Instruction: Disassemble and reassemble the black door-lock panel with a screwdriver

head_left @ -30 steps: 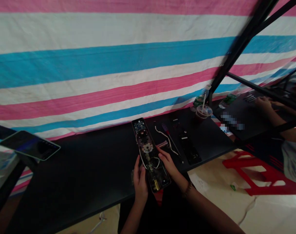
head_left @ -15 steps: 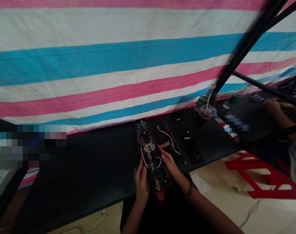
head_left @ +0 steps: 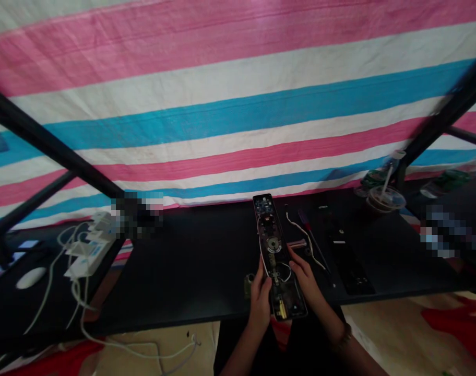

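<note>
Between my hands lies a long black electronic lock body (head_left: 276,256), its inside facing up, with a circuit board at the far end, a white wire along it and a brass-coloured part near me. My left hand (head_left: 260,295) grips its left edge, thumb on the rim. Along the opposite edge my right hand (head_left: 305,279) holds it, fingers against the side. Right of it lie a white cable (head_left: 305,234), a screwdriver (head_left: 314,237) and a long black panel (head_left: 349,263). A small clear piece (head_left: 249,286) is beside my left hand.
A plastic cup with a straw (head_left: 385,199) stands at the back right. On the left are white power strips (head_left: 90,256) with trailing cables and a white mouse (head_left: 31,278). Black metal frame bars (head_left: 54,141) rise on both sides before a striped sheet (head_left: 222,125).
The view has turned left, so everything appears shifted right, and the power strips and mouse have come into sight. Both hands keep their hold on the lock body.
</note>
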Tool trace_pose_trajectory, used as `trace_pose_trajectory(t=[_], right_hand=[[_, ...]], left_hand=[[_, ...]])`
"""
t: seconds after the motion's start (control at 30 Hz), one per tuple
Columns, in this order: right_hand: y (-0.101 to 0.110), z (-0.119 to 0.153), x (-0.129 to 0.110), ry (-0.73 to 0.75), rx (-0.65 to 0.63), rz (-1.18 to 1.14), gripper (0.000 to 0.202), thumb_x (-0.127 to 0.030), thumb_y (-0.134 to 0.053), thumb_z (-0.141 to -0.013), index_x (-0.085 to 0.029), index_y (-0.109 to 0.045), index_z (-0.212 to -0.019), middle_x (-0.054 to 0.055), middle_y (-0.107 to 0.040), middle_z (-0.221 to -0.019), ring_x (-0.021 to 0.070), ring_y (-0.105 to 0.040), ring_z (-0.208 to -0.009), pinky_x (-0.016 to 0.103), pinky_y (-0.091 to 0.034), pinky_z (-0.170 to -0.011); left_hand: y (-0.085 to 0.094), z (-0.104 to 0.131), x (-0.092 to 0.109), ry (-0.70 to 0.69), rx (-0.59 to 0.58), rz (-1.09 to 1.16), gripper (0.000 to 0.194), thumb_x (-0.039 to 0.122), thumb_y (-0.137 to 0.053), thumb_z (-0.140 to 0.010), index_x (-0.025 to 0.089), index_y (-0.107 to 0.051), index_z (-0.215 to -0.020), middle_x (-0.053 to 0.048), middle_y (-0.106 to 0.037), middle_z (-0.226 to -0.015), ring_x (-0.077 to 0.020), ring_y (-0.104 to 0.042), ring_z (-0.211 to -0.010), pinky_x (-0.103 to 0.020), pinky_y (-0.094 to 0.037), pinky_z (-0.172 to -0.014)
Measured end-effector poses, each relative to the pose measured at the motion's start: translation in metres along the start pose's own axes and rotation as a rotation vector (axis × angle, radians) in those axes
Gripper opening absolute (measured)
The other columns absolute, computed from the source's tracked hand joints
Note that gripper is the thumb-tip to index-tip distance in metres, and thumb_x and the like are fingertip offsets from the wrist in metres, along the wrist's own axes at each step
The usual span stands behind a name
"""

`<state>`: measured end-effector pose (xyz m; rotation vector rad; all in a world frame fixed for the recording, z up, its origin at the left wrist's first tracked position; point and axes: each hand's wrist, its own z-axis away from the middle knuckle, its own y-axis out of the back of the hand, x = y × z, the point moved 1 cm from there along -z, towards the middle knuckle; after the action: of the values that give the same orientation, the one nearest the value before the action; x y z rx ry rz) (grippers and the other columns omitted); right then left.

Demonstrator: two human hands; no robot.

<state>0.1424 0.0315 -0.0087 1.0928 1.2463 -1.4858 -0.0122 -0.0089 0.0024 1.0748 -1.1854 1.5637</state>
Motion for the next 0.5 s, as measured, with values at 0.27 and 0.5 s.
trace_pose_trajectory(t=[0.27, 0.5], right_hand=[[-0.002, -0.001, 0.007, 0.053, 0.015, 0.023, 0.053, -0.044, -0.072, -0.08, -0.027, -0.069, -0.13, 0.007, -0.06, -0.142, 0.0321, -0.052, -0.137, 0.055, -0.031, -0.12], [-0.004, -0.003, 0.01, 0.07, 0.017, 0.051, 0.06, -0.055, -0.072, -0.08, -0.025, -0.067, -0.132, 0.008, -0.058, -0.144, 0.0314, -0.049, -0.139, 0.052, -0.028, -0.122]], left_hand=[[-0.003, 0.003, 0.0, -0.033, 0.059, -0.084, 0.057, 0.037, -0.054, -0.091, 0.017, -0.055, -0.145, -0.009, -0.049, -0.154, -0.0265, -0.038, -0.148, -0.041, -0.027, -0.124], [-0.004, -0.001, 0.002, -0.024, 0.042, -0.077, 0.06, 0.034, -0.052, -0.089, 0.017, -0.053, -0.146, -0.006, -0.046, -0.156, -0.0249, -0.035, -0.149, -0.037, -0.024, -0.125]])
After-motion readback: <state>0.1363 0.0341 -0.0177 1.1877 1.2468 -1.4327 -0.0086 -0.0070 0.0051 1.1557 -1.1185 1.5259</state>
